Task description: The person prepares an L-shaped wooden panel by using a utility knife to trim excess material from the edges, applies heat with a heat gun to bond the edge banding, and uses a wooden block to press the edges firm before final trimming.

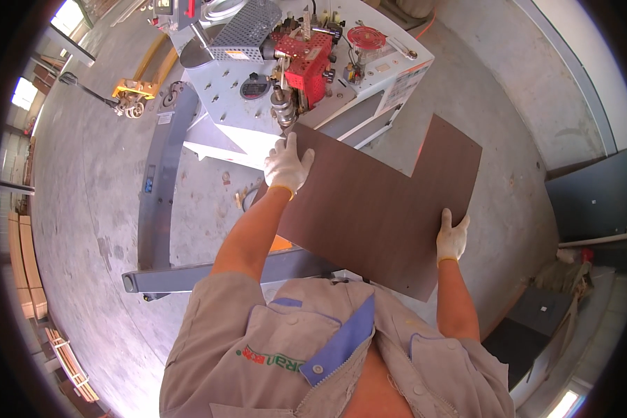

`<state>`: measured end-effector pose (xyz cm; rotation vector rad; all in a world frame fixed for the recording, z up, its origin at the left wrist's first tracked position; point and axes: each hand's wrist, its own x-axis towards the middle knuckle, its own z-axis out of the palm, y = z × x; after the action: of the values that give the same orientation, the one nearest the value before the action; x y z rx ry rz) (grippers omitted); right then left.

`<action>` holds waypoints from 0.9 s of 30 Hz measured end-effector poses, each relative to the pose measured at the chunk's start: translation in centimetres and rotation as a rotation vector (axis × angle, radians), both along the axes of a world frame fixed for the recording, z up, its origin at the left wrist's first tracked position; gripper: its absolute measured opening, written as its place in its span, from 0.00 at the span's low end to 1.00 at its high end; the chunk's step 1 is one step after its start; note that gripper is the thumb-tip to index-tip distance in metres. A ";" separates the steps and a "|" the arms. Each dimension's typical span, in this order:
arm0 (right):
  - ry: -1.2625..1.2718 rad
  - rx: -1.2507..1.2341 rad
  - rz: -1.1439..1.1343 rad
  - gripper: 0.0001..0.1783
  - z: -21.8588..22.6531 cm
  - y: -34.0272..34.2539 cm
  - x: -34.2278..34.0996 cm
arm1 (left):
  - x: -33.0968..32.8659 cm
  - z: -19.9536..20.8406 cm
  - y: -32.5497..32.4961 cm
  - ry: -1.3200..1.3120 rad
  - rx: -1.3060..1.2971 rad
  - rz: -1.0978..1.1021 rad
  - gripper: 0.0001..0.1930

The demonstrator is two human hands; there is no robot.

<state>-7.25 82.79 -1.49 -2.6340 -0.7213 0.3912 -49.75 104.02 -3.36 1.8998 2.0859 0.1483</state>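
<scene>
My white-gloved right hand (451,241) is gripping the flat, brown, notched board (369,209); my white-gloved left hand (286,166), fingers spread, is risking a slip.

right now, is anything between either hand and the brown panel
Only white gloves; nothing else visible. The left hand touches the brown panel near its upper-left corner, the right hand its right edge.

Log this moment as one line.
left hand: at panel left edge | right hand: at right edge | panel: brown, notched, corner near machine
</scene>
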 end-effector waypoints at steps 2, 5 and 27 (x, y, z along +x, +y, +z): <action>0.051 -0.022 -0.022 0.55 1.0 0.1 -0.4 | 0.1 0.0 0.1 0.005 -0.014 0.005 0.46; 0.046 -0.028 -0.023 0.55 0.7 0.1 -0.2 | 0.1 0.4 0.1 0.002 -0.026 0.010 0.46; -0.019 -0.012 0.016 0.55 -1.1 -0.1 0.9 | -0.1 0.4 0.2 0.002 -0.024 -0.013 0.46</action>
<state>-6.33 82.66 -2.62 -2.6484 -0.7481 0.3768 -49.83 104.19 -2.97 1.8992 2.0672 0.1178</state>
